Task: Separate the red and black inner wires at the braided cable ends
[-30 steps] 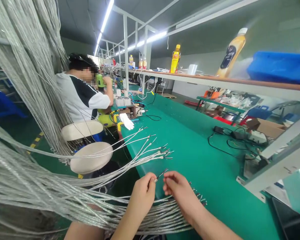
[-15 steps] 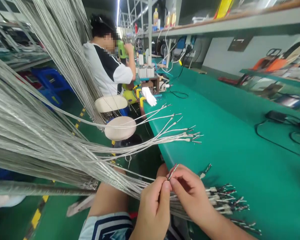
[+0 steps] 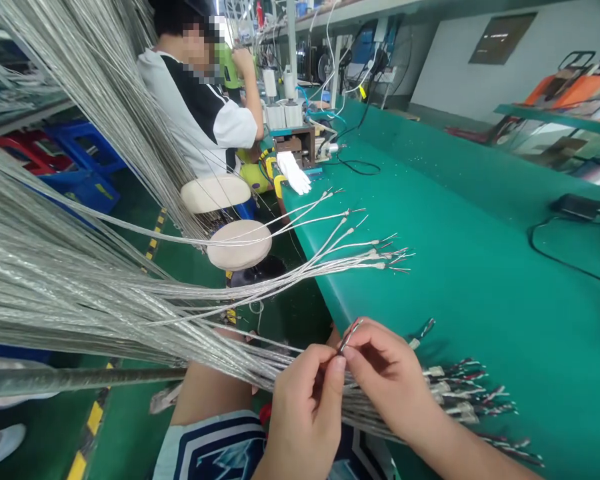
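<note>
Nearest, above the person's navy-and-white shorts (image 3: pixel 210 447), the left hand (image 3: pixel 305 417) and right hand (image 3: pixel 393 377) have drawn in around one thin wire end (image 3: pixel 351 335), while the view has dropped and swung right since a moment ago. Neither hand is open: the left hand's fingertips (image 3: pixel 338 364) and the right hand's fingers pinch that end between them, with its red and dark conductors sticking up just beyond the grip. The wire appears to come from the sheaf of silver braided cables (image 3: pixel 130 313) that sweeps in from the left beneath the hands, though the fingers hide the join. Just right of the grip, stripped cable ends (image 3: pixel 460 393) lie on the green bench mat (image 3: pixel 480 280), with one short loose piece (image 3: pixel 423 328) beside the right hand. Farther off, more cable ends (image 3: pixel 365 257) fan out over the bench edge. Beyond them are two cream stool seats (image 3: pixel 239 245) and a white glove (image 3: pixel 293 172) by a brown bench fixture (image 3: pixel 295 143). At the far left of the bench, a seated co-worker (image 3: pixel 195 113) raises one hand to a green tool (image 3: pixel 229 67), and a black power adapter (image 3: pixel 577 207) lies far right.
</note>
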A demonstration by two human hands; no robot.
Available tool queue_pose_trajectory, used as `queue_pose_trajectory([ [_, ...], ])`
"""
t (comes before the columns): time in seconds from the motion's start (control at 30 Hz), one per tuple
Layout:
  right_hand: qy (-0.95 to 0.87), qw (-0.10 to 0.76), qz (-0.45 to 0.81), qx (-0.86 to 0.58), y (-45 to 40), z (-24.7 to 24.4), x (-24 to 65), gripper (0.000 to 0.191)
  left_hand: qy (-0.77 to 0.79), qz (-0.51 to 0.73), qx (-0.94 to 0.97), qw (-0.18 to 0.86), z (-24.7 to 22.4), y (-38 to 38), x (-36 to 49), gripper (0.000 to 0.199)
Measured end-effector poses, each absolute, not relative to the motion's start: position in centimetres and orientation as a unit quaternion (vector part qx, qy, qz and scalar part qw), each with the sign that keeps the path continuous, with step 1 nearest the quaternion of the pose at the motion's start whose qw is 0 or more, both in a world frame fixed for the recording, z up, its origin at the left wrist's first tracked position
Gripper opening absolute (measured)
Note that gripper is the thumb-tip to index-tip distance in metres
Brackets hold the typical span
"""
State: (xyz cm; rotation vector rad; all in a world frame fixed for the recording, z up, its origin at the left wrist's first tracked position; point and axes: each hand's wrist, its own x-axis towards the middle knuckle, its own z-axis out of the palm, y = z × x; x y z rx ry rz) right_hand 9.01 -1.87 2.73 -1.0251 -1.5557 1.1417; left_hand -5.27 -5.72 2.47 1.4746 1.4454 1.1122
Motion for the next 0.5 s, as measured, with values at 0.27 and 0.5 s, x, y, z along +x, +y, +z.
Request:
queue_pose_trajectory([
  [0.27,-0.607,0.444,0.523,-0.401,-1.38,2.73,9.32,0.012,0.576,0.406,0.612,0.359,2.02,-5.88,-5.61,0.023],
  [0.5,-0.599,0.442,0.542,-0.39,-1.53,2.39,9.68,0.011,0.576,0.396,0.631,0.338,2.36,-6.02,-5.46,0.022],
])
